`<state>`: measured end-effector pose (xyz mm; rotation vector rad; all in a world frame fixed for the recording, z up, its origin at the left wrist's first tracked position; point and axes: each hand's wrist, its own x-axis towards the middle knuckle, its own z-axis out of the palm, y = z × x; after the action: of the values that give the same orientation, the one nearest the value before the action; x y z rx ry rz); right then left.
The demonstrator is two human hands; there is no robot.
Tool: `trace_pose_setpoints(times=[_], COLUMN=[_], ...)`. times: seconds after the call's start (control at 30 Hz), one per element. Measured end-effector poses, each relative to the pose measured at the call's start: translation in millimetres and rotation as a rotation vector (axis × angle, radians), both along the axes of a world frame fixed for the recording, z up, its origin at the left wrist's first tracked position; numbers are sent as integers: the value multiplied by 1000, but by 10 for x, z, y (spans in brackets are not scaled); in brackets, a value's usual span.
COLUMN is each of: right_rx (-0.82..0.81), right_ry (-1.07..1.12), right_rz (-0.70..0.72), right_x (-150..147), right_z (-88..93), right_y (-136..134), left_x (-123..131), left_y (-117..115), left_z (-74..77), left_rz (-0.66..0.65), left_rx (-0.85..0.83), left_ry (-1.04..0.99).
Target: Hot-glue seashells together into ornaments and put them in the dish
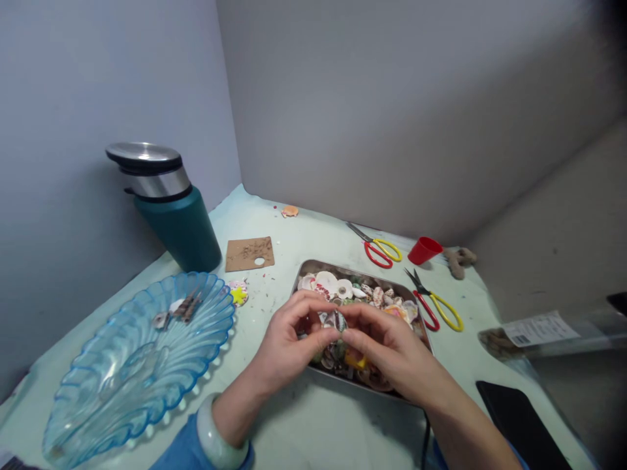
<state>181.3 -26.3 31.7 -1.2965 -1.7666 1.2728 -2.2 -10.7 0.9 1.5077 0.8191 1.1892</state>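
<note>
A small greyish, shiny shell point(336, 320) is pinched between the fingertips of both my hands. My left hand point(296, 333) grips it from the left with thumb and forefinger. From the other side, the thumb and forefinger of my right hand point(386, 343) close on it too. Right below lies a metal tray point(360, 386) filled with shells, round white discs point(326, 282) and speckled pieces point(378, 297). My hands hide the middle of the tray and part of the shell.
A blue scalloped dish point(142, 365) with small brown pieces stands at left, near a teal bottle point(181, 225). Behind are a cardboard piece point(240, 254), scissors point(375, 247) and a red cup point(424, 250). At right lie more scissors point(434, 300) and a black phone-like slab point(522, 424).
</note>
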Motion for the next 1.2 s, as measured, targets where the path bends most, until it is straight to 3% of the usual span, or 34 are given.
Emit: trace_pose_setpoints(times=[0.47,0.93,1.2], right_rx=[-43,34,-100], right_ry=[60,19,160], right_rz=[5,-25,2], right_x=[-25,-33,-58], right_z=[22,-3,35], right_y=[-3,-17,-12], left_x=[1,7,11], left_y=[7,7,2], left_z=[-19,-33,1], left_rz=[3,6,-24], left_rx=[-30,-80,-110], left_ry=[-41,-90,-111])
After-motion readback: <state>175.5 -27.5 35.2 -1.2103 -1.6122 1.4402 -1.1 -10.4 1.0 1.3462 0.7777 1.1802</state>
